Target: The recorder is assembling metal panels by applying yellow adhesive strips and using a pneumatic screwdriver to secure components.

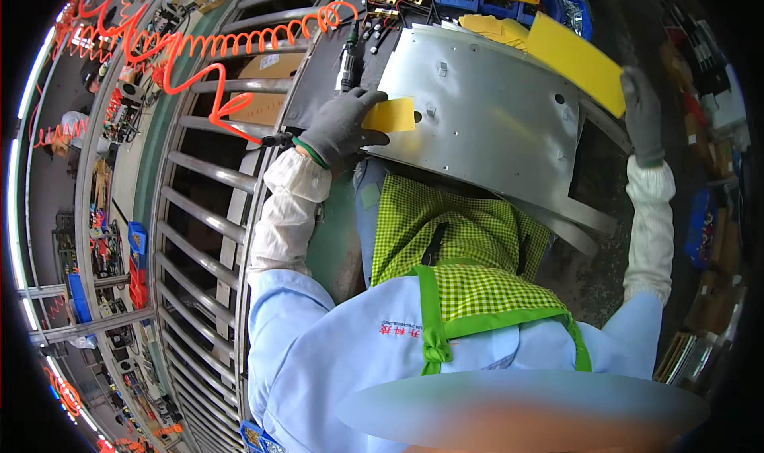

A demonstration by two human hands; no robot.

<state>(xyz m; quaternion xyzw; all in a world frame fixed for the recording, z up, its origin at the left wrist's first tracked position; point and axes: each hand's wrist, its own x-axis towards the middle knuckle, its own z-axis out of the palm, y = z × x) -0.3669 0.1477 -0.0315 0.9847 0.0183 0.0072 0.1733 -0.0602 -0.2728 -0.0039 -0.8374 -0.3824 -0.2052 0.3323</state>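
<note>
Left grip (338, 128) is pinching a small yellow piece (396, 114) by its left end over the grey metal panel (487, 107); right grip (643, 115) is holding a large yellow sheet (574, 61) at its right edge, probably to keep its face uncovered. The panel is lying before the apron (446, 214), presumably for easy access. Beyond, blue bins (574, 15) are standing; leftward, a driver-like tool (346, 69) is lying on the dark tabletop (312, 91), apparently for ready reach, beside a roller conveyor (211, 169)
</note>
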